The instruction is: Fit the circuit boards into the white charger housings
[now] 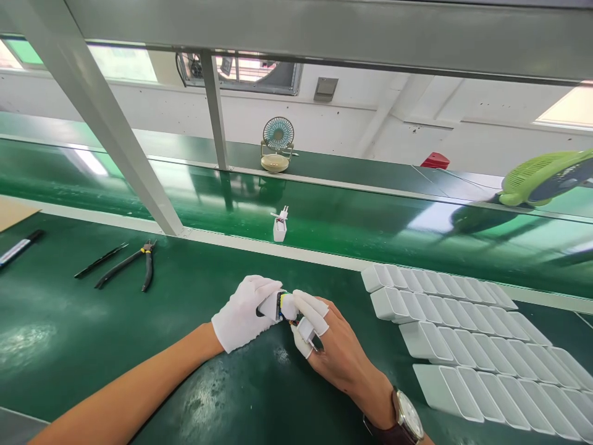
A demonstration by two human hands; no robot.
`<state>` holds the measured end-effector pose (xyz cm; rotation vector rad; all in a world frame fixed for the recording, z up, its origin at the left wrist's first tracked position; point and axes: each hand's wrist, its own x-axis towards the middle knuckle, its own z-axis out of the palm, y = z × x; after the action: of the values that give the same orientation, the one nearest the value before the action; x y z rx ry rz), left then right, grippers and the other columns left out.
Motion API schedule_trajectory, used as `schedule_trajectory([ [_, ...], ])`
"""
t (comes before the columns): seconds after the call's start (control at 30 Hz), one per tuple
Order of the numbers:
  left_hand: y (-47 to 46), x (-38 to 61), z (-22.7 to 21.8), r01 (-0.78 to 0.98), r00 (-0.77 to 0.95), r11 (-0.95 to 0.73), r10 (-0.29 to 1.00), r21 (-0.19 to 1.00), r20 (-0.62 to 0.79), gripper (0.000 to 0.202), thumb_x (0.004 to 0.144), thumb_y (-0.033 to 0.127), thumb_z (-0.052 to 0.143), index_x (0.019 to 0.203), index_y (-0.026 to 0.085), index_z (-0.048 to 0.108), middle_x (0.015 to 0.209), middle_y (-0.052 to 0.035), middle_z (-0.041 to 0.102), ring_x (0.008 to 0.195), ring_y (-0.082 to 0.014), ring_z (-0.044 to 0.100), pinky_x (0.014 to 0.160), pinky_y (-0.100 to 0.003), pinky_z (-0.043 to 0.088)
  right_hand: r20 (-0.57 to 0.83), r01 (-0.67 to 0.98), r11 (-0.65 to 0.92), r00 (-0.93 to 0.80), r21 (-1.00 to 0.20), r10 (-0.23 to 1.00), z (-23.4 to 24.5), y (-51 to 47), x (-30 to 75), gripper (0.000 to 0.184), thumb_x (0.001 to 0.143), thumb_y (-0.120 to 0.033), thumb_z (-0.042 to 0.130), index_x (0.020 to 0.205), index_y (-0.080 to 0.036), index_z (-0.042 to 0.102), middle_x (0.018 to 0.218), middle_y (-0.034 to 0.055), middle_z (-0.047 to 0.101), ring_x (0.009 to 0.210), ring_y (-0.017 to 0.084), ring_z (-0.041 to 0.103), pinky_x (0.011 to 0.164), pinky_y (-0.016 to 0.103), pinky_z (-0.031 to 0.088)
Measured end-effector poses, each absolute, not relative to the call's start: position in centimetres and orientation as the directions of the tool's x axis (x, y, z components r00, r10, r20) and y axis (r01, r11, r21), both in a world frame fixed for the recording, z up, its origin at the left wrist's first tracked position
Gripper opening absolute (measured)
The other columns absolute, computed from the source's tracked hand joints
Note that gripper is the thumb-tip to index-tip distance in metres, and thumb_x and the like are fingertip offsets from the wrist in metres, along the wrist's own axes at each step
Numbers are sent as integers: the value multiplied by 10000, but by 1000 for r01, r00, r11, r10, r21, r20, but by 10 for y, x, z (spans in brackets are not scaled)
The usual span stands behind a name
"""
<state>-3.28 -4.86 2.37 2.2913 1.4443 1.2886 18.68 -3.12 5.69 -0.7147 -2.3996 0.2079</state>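
Note:
My left hand [243, 318], in a white glove, is closed around a small white plastic part with a dark and yellow insert [277, 305]. My right hand [331, 346], bare but with white finger cots, pinches the same part from the right and also grips a small white plug-like piece [306, 329] with thin wires. Both hands meet just above the green bench mat [92, 346]. A watch sits on my right wrist [407, 417].
Rows of white plastic housings [463, 346] lie on the right. Pliers [139, 262] and tweezers [99, 259] rest at left, a marker [21, 246] further left. One white assembled piece [280, 225] stands on the glossy green conveyor belt [370, 222]. Small fans [277, 145] stand beyond.

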Motion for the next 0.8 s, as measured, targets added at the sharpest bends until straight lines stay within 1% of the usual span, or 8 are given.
schedule_trajectory([
  [0.1,-49,-33,24,662,180,-536,792,524,583,445,858,188,648,1282,260,534,1169,-87,666,1115,-252,613,965,-434,548,528,438,845,-660,-306,533,56,-31,187,698,926,-101,523,1559,-253,269,1350,137,616,1161,273,647,977,477,575],
  [0.27,-50,-36,22,653,191,-508,828,562,527,487,856,249,685,1313,260,515,1218,-90,652,1161,-264,600,1007,-460,529,532,427,842,-653,-330,540,54,-30,186,703,922,-100,523,1559,-254,270,1353,132,615,1177,275,639,987,482,570],
  [0.5,-50,-38,19,652,205,-492,847,578,490,524,835,250,713,1320,270,515,1225,-88,652,1176,-272,595,1006,-471,523,526,432,836,-650,-338,549,52,-31,188,721,930,-115,535,1575,-255,244,1368,131,610,1182,270,641,1002,479,563],
  [0.63,-49,-38,20,645,209,-502,841,577,498,523,836,249,710,1319,270,511,1224,-84,652,1165,-263,596,997,-453,529,542,412,842,-645,-348,539,54,-30,187,736,936,-108,536,1582,-259,218,1340,123,630,1149,260,654,1001,477,558],
  [0.8,-49,-38,19,639,214,-524,824,563,524,512,850,271,708,1318,266,501,1224,-79,650,1155,-251,593,1002,-436,526,558,404,854,-647,-327,520,52,-28,188,709,931,-106,548,1564,-252,263,1347,135,620,1128,263,655,989,485,557],
])
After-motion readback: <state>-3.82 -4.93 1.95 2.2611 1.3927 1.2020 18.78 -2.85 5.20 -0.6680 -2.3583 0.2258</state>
